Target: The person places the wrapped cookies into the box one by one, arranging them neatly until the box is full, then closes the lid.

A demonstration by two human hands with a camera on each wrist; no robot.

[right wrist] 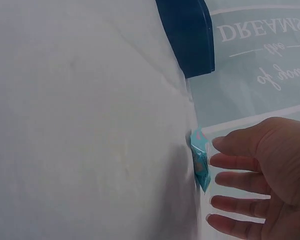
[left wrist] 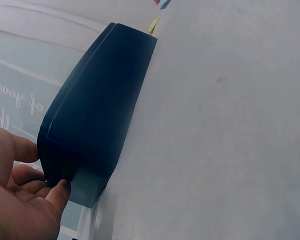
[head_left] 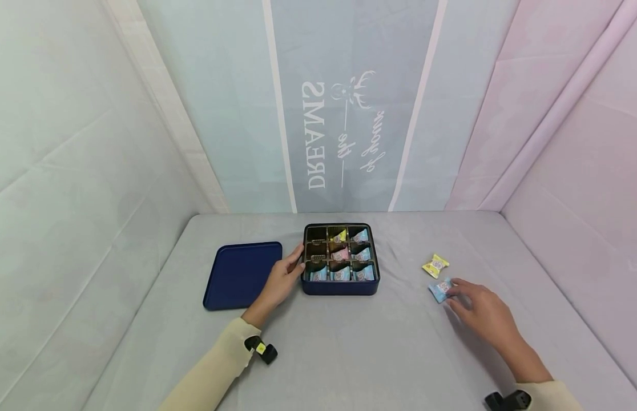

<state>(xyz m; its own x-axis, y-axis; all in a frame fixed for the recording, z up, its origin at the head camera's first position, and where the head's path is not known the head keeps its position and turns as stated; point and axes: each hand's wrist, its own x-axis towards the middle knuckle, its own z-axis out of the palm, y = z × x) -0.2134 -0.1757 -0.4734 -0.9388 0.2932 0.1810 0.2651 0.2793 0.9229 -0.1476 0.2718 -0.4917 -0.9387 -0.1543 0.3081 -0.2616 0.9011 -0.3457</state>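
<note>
A dark blue box (head_left: pixel 341 287) divided into compartments stands on the table. Small wrapped candies sit in several compartments: blue ones, a yellow one (head_left: pixel 339 236) and a pink one (head_left: pixel 341 254). My left hand (head_left: pixel 284 275) touches the box's left side, its fingertips against the wall (left wrist: pixel 85 100). Off to the right, my right hand (head_left: pixel 480 311) is at a blue wrapped candy (head_left: pixel 439 290) lying on the table, thumb and forefinger apart around its near end. In the right wrist view the fingers are extended beside that candy (right wrist: pixel 200 160). A yellow wrapped candy (head_left: pixel 435 265) lies just behind it.
A dark blue lid (head_left: pixel 241 275) lies flat left of the box, partly behind the left forearm. Grey cloth covers the table (head_left: pixel 344 354). Behind it hangs a pale blue printed curtain (head_left: pixel 349 142), with light fabric walls on both sides.
</note>
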